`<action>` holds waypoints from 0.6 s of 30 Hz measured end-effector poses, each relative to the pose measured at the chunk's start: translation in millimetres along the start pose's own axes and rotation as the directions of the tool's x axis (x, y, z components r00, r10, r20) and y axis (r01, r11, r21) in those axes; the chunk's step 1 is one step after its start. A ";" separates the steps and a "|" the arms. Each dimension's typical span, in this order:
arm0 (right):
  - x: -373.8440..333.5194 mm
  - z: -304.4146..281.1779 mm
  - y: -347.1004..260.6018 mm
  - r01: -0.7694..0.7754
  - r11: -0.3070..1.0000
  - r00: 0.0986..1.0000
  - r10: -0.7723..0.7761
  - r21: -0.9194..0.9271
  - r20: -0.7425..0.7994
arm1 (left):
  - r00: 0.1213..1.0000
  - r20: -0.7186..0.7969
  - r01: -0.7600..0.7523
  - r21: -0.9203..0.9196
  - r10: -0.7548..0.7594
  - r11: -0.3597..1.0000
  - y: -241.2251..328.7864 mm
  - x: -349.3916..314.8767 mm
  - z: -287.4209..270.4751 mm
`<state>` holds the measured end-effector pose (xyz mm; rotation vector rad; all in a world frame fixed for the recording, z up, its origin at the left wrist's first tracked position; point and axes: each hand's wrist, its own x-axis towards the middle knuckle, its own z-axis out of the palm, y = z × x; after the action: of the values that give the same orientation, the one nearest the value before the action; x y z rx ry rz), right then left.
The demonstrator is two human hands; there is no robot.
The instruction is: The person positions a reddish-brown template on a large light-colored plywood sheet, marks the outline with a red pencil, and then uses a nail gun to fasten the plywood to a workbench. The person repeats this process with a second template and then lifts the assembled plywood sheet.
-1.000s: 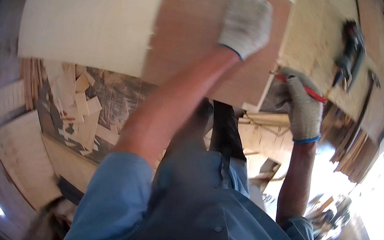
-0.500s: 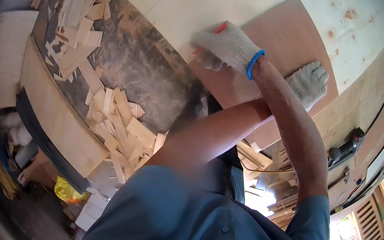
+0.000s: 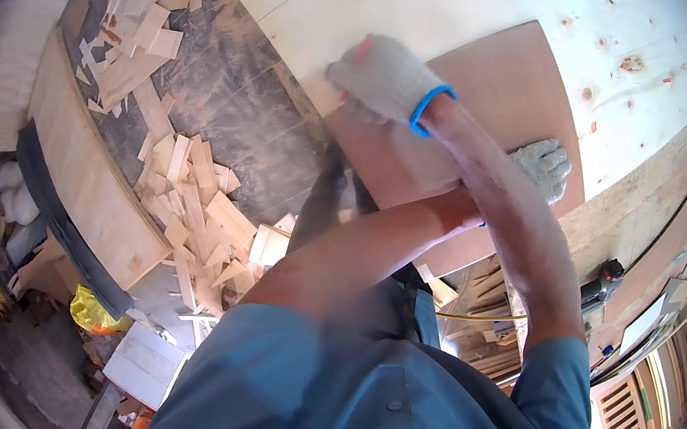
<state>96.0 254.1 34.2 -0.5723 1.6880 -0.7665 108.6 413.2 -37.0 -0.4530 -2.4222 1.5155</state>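
A curved, reddish-brown thin wooden panel (image 3: 506,79) lies on a large pale plywood sheet (image 3: 446,3). My forearms cross over it. My right hand (image 3: 390,79), in a grey knitted glove with a blue cuff, is bent over the panel's left edge. Small red patches show at its fingers, but motion blur hides what is under the palm. My left hand (image 3: 543,168), in a similar grey glove, rests on the panel's right part with its fingers spread, partly behind my right forearm.
Wood offcuts (image 3: 210,212) are heaped on the dusty floor at left, beside a long curved plywood piece (image 3: 94,159). A black power tool (image 3: 602,284) lies on the bench at right. A yellow hose or cord (image 3: 483,317) runs below the panel. A slatted wooden piece (image 3: 623,421) stands at lower right.
My right hand has slid a little farther out and left over the panel's edge. My left hand stays on the panel. The whole view has shifted slightly.
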 end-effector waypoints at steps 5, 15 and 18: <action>4.4 -78.6 21.7 -0.010 1.000 0.997 0.009 -0.002 -0.073 | 0.945 0.240 -0.232 0.971 0.220 -0.064 -65.3 -36.6 -0.7; -0.6 -101.3 14.3 0.019 1.000 1.000 -0.019 0.000 0.025 | 0.968 0.246 -0.003 -0.188 -0.050 -0.982 28.3 -2.5 -6.5; 2.1 -107.6 15.7 0.006 0.995 0.999 -0.010 0.101 0.037 | 0.979 0.202 -0.013 0.044 -0.004 -0.999 4.7 -13.7 -12.1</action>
<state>-8.6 283.9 37.2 -0.5203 1.6039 -0.8366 126.3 419.8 -36.7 0.1122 1.5165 2.5150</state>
